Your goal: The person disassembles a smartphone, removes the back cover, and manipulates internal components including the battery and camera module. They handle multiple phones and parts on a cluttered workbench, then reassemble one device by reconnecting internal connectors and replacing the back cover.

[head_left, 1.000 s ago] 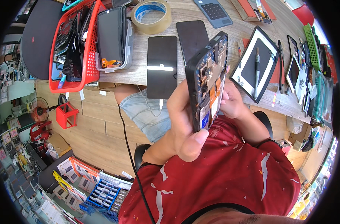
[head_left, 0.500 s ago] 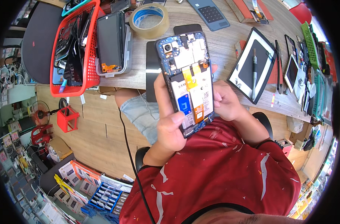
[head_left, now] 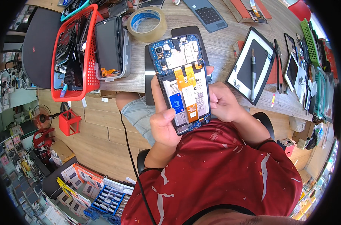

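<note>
An opened smartphone (head_left: 185, 95) with its back off is held up over my lap, tilted toward me. Its blue circuit board with a camera lens lies at the top, with a white battery and orange-yellow flex cables below. My left hand (head_left: 163, 125) grips the left edge, thumb on the front near a blue sticker and the other fingers partly hidden behind. At the lower right edge, my right hand (head_left: 225, 103) is curled with its fingertips against the phone's side; part of its grip is hidden. Behind the phone, dark flat panels (head_left: 150, 80) lie at the table's edge.
A red basket (head_left: 91, 60) of phone parts and a clear plastic box (head_left: 127, 62) with phone screens stand left. A tape roll (head_left: 159, 24) lies behind the phone. Right are a white-bordered frame (head_left: 236, 80) with a pen-like tool (head_left: 253, 73) and a white phone (head_left: 291, 71). A cable (head_left: 129, 150) hangs left of me.
The phone, with both hands at it, has shifted slightly left and turned so its inner side faces me more squarely. My left hand has moved a little left with it.
</note>
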Demonstrator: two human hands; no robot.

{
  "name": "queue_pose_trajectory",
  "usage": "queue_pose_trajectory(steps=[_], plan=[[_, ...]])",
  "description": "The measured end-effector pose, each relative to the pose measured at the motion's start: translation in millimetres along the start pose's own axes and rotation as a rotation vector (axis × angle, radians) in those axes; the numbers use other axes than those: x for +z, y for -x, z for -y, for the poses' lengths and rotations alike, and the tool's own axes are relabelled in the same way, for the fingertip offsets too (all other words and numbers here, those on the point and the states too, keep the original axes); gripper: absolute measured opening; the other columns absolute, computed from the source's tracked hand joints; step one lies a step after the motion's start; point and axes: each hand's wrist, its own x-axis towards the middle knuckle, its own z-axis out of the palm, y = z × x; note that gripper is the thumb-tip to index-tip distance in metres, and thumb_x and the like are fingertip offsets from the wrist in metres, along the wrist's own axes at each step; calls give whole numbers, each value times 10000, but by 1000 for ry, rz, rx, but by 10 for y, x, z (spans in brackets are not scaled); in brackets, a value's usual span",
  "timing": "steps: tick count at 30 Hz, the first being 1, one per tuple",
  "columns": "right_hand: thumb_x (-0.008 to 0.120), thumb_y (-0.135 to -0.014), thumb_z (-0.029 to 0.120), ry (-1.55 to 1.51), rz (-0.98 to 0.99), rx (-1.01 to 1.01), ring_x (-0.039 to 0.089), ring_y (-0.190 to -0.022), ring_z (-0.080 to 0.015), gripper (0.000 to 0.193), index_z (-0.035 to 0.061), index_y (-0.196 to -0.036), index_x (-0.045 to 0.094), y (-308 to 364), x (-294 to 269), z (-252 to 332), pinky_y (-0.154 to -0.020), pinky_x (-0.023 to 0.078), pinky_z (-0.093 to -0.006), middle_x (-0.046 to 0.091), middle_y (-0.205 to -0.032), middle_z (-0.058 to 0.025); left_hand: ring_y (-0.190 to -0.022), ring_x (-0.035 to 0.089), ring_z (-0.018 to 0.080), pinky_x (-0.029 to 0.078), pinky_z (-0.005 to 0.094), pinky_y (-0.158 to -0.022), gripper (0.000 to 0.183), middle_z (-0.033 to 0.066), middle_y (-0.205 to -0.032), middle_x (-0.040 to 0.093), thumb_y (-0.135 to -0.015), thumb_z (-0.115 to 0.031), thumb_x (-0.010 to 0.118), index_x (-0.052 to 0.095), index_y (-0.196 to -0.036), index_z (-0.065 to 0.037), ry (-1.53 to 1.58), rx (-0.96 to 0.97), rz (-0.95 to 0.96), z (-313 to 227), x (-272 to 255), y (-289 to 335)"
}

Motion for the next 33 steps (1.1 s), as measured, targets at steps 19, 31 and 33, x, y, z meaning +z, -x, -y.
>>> queue_pose_trajectory(steps=[19, 31, 33], plan=[[661, -882, 22, 16, -94, 39, 697, -758, -358, 83, 14, -962, 643, 57, 17, -33, -706, 514, -395, 714, -847, -127, -1213, 599, 354, 489, 499, -1072, 928, 422, -1598, 362, -975, -356, 582, 67, -1681, -43, -203, 90, 118, 125, 70, 84], [672, -966, 150, -1, -46, 26, 753, -805, -351, 248, 0, -1164, 694, -10, 27, 38, -732, 554, -408, 756, -912, -147, -1125, 683, 427, 562, 506, -998, 939, 441, -1539, 442, -912, -382, 615, 152, -1669, -75, -118, 12, 10, 45, 37, 25], [662, -970, 149, 11, -32, 38, 752, -771, -337, 260, -2, -1178, 692, -22, 27, 46, -707, 553, -401, 749, -882, -142, -1111, 685, 440, 572, 506, -978, 925, 443, -1536, 443, -911, -374, 610, 170, -1668, -76, -70, -16, 6, 40, -20, 17]])
